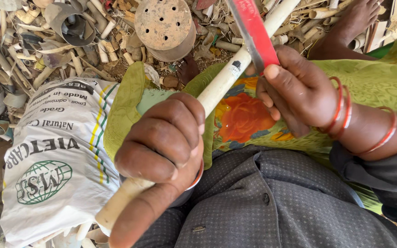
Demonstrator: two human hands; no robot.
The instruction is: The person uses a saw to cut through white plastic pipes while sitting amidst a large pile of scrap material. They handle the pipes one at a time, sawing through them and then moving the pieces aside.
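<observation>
My left hand [164,142] is closed around a long cream plastic pipe [228,76] that slants from lower left to the top of the view. My right hand [295,89] grips a flat tool with a red handle and a grey blade [253,30], held against the pipe just above my thumb. Red bangles [341,110] ring my right wrist. Both hands are over my lap, which is covered by green cloth with an orange flower print [244,117] and a dark dotted garment [263,197].
A white woven sack [56,156] with printing lies at the left, pipe ends sticking out below it. The ground behind is strewn with several cut pipe pieces [76,62]. A round perforated rusty can [165,27] stands at top centre. My bare foot [354,20] rests at top right.
</observation>
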